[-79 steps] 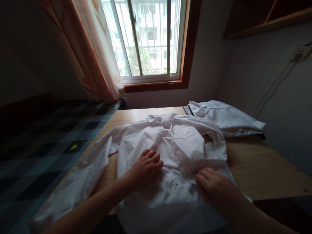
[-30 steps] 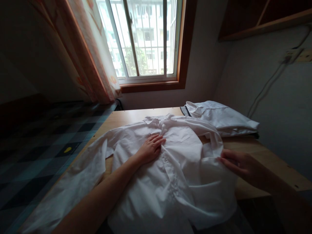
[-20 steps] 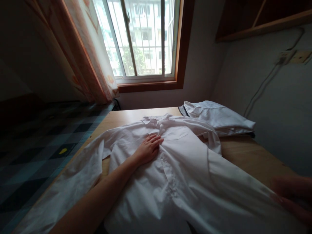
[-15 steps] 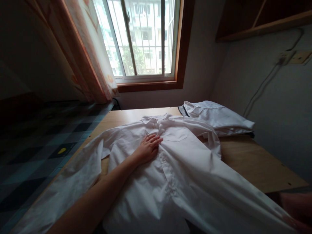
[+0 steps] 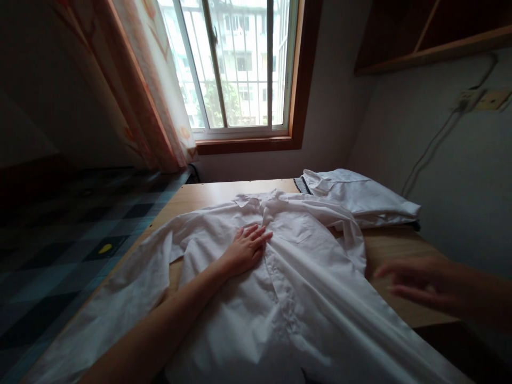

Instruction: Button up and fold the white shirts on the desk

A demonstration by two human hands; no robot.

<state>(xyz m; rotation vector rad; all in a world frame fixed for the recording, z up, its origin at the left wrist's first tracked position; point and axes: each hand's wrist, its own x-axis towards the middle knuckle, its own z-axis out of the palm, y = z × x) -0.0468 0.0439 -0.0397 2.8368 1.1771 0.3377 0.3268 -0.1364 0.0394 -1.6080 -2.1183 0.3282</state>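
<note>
A white long-sleeved shirt (image 5: 232, 320) lies spread front side up, its collar toward the window and its chest pocket on the right half. My left hand (image 5: 248, 248) rests flat on the shirt's chest beside the button placket, fingers stretched out. Over the table to the right of the shirt, my right hand (image 5: 420, 282) is in the air, blurred by motion. Its fingers look apart, with nothing visible in them. One sleeve runs down the left side; the other is bent near the right shoulder. The shirt's hem leaves the bottom of the view.
The wooden table (image 5: 400, 248) carries a folded white garment (image 5: 356, 194) at its back right, on something dark-edged. A bed with a checked cover (image 5: 132, 226) adjoins on the left. Behind are a window (image 5: 240, 69) and a curtain (image 5: 140, 90). A cable (image 5: 430, 144) hangs from a wall socket.
My right hand has let go of the shirt's lower right edge and moved up and inward over the table. My left hand stays on the chest.
</note>
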